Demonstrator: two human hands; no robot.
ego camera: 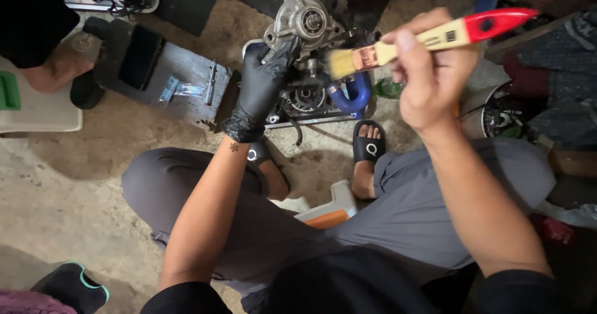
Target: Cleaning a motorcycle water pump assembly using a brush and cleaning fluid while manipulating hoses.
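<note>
My left hand, in a black glove, grips the left side of a metal engine assembly that sits on the concrete floor in front of me. My bare right hand holds a paintbrush with a pale wooden handle, a red end and a copper ferrule. Its light bristles point left, just above a blue curved hose on the engine's lower right. I sit low on a stool with my knees apart, in grey trousers and black slide sandals.
A dark metal plate with small tools lies left of the engine. A white plastic container and another person's foot are at far left. A round container and clutter stand at right. An orange and white stool edge shows between my legs.
</note>
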